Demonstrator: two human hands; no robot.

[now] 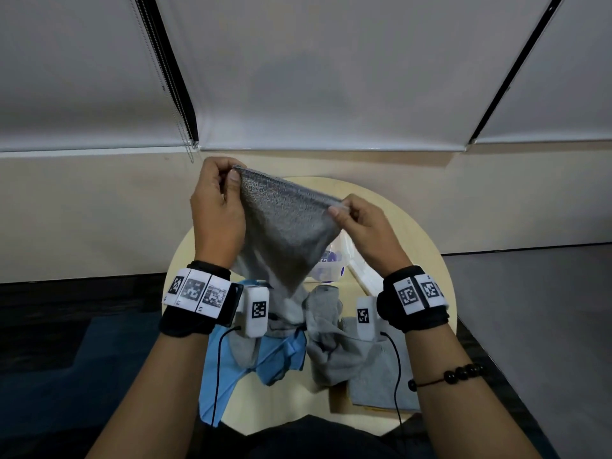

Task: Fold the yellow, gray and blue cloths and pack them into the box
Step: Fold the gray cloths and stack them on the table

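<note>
A gray cloth (284, 226) hangs in the air above the round table (427, 246). My left hand (215, 207) pinches its upper left corner. My right hand (364, 226) pinches the top edge further right and lower. The cloth droops to a point between my wrists. On the table lie a blue cloth (228, 366) at the left and crumpled gray cloths (337, 346) in the middle and right. A clear plastic box (331, 268) shows behind the hanging cloth, mostly hidden. No yellow cloth is plainly visible.
White roller blinds (298, 77) and a beige wall stand behind the table. A white-edged flat piece (367, 276) lies beside the box at the right. A thin yellow-brown strip (374, 409) peeks from under the gray cloth near the front edge. Dark floor surrounds the table.
</note>
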